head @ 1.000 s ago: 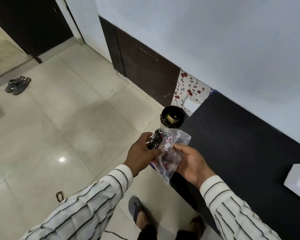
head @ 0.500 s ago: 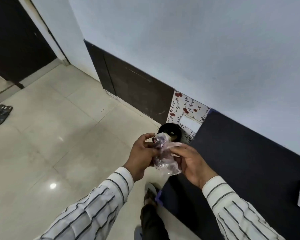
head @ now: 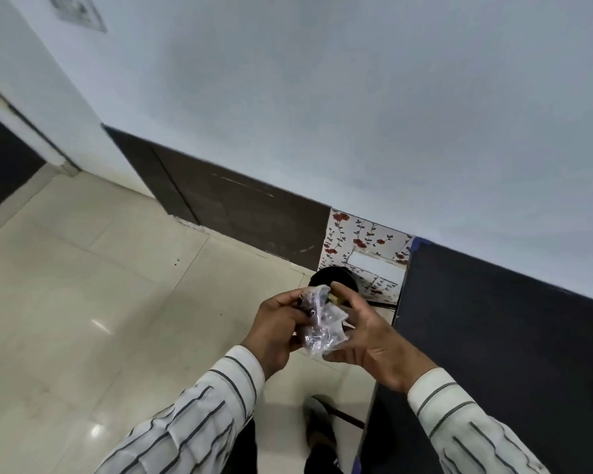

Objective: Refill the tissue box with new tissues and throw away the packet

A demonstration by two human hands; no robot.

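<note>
A crumpled clear plastic packet (head: 322,323) with dark print is squeezed between both hands at chest height. My left hand (head: 276,328) grips its left side with fingers curled over the top. My right hand (head: 370,333) presses it from the right, thumb and fingertips on the plastic. Just beyond the hands, on the floor by the wall, stands a small round black bin (head: 329,273), mostly hidden behind the packet and my fingers. The tissue box is out of view.
A black table top (head: 493,336) fills the right side, against a grey wall. A floral-patterned panel (head: 363,248) sits behind the bin. Pale floor tiles (head: 100,302) spread to the left; my foot in a sandal (head: 317,422) is below the hands.
The packet has been crushed from a loose open bag into a tight wad. The view has moved closer to the wall and the bin, and the white box at the right edge has left the frame.
</note>
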